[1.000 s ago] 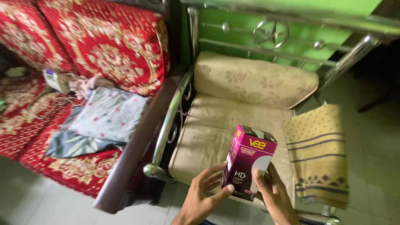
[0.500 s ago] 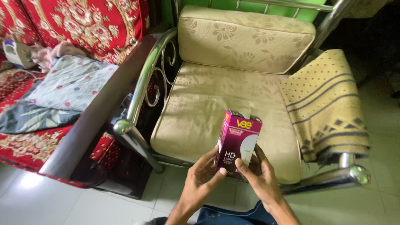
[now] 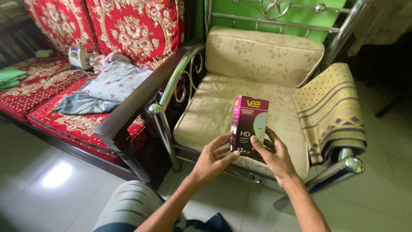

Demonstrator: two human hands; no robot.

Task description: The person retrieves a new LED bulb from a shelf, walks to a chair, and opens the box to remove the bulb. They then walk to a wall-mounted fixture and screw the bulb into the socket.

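**Holding a small carton over the chair**

Gripping from both sides, the left hand [image 3: 213,157] and right hand [image 3: 274,155] clasp the lower end of an upright magenta box [image 3: 248,126] — fingers wrapped on its edges. It hangs in the air above the front of a beige cushioned chair [image 3: 223,107] with a patterned cloth [image 3: 330,107] draped on its armrest — a red sofa [image 3: 128,30] stands alongside.

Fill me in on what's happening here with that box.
A person holds a small magenta carton upright in both hands: the left hand grips its lower left edge, the right hand its lower right side. It is held above the seat of a beige cushioned metal-framed chair, whose arm has a patterned cloth draped over it. To the left, a red floral sofa has folded clothes lying on it.
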